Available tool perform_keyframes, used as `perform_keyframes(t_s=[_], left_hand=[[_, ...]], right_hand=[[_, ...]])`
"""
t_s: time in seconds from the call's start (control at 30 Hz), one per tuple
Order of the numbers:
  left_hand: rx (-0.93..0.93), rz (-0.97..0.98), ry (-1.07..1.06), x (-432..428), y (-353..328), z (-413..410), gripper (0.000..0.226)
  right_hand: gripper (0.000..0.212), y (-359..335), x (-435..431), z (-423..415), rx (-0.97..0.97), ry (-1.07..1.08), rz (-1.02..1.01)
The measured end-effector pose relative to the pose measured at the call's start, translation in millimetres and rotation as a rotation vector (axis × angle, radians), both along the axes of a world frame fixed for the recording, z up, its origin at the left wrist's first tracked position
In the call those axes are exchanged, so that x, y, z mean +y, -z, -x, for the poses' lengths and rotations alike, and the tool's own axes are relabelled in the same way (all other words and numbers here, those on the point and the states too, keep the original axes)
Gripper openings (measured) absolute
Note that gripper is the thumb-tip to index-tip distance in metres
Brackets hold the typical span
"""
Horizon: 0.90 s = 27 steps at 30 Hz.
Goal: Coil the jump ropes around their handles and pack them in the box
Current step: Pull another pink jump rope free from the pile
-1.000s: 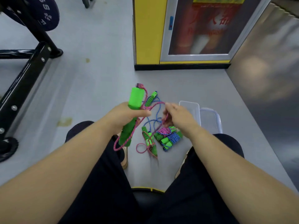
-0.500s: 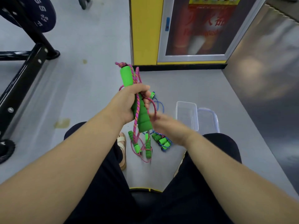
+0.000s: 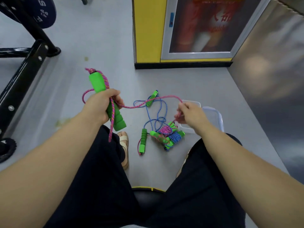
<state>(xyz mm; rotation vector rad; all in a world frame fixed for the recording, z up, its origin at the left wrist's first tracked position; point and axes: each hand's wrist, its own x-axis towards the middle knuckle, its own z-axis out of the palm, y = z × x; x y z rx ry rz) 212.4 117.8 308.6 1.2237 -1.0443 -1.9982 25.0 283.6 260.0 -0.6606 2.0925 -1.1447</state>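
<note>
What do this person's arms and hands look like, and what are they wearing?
Both forearms are bare, no sleeves in view. The left hand and right hand wear no gloves; no rings, watch or bracelet show. Below: black trousers and a beige sandal.

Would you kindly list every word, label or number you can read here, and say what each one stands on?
"S": a white letter on the dark blue pad; the other white marks beside it are cut off or tilted and cannot be read.
Large pale characters on the red poster behind the glass: too blurred to read.
Any print on the blue tag on the door frame: too small to read.
</note>
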Motion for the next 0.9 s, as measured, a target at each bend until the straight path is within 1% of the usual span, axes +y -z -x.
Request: perform_keyframes(t_s=[0.07,0.17,0.23,0.27,0.33,0.37,0.43,0.5,0.57,0.6,0.67,0.73,0.77,0.83,0.9], left_hand=[[-0.023,0.091,0.136,10.3,-0.4,3.9,0.023],[0.006,0.191,0.396,34.6,-5.6,16.6,0.022],[0.005,0.227,0.512,46.7,-6.4,26.6,0.028],[-0.022,0.266,0.557,50.3,-6.9,30.9,0.025],[-0.085,0.358,0.571,52.5,-7.4,37.2,0.016],[-0.099,0.383,0.531,52.1,-7.7,38.9,0.016],[-0.059,0.348,0.431,50.8,-10.3,42.4,0.018],[-0.014,0.253,0.374,49.3,-12.2,45.0,0.021],[0.041,0.128,0.349,47.1,-13.3,46.0,0.024],[0.075,0.072,0.343,46.1,-13.6,46.6,0.025],[0.155,-0.027,0.311,48.2,-15.6,47.4,0.027],[0.223,-0.107,0.252,51.1,-18.7,49.2,0.028],[0.243,-0.139,0.218,50.9,-20.7,49.8,0.028],[0.251,-0.17,0.15,44.5,-22.3,48.0,0.027],[0.196,-0.114,0.08,29.9,-18.9,41.2,0.027]], right_hand=[[0.027,-34.6,-16.3,-8.8,-0.179,0.014,0.193],[0.025,-76.9,-34.5,-21.5,-0.3,-0.039,0.37],[0.026,-92.4,-42.0,-25.6,-0.344,-0.046,0.439],[0.027,-96.7,-45.0,-26.2,-0.359,-0.034,0.463],[0.027,-101.5,-46.1,-24.6,-0.403,0.007,0.515],[0.027,-100.5,-44.8,-22.2,-0.442,0.038,0.537],[0.03,-91.0,-38.9,-15.1,-0.531,0.105,0.555],[0.032,-73.0,-30.8,-14.6,-0.582,0.129,0.477],[0.023,-46.9,-22.5,-21.9,-0.529,0.06,0.326],[0.021,-32.8,-18.3,-27.0,-0.464,-0.017,0.24],[0.029,-11.6,-10.4,-41.1,-0.396,-0.194,0.106],[0.027,0.5,-5.6,-53.6,-0.397,-0.374,0.06],[0.023,4.6,-4.6,-58.1,-0.383,-0.431,0.051],[0.007,8.7,-3.8,-60.4,-0.267,-0.457,-0.003],[0.018,16.3,-1.1,-48.5,-0.052,-0.475,-0.111]])
